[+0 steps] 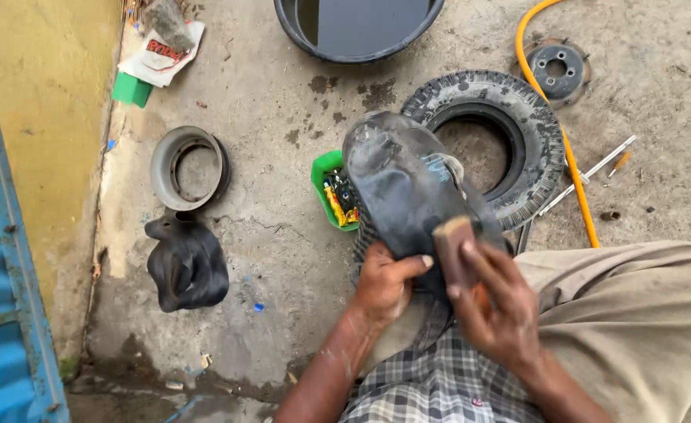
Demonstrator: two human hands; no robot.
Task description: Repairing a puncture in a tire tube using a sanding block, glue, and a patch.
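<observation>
Head view: your left hand (383, 280) grips the tube (404, 188) draped over your knee; your right hand (496, 301) holds a block (453, 249) against it. Behind sit 1 tyre (482, 141) and a green tray (328, 186) (partly hidden); another tube (187, 266) lies well apart.

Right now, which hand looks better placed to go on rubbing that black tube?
Probably the right hand: its fingers already hold the small block against the tube. The left hand is busy gripping the tube from below, steadying it over the knee.
</observation>
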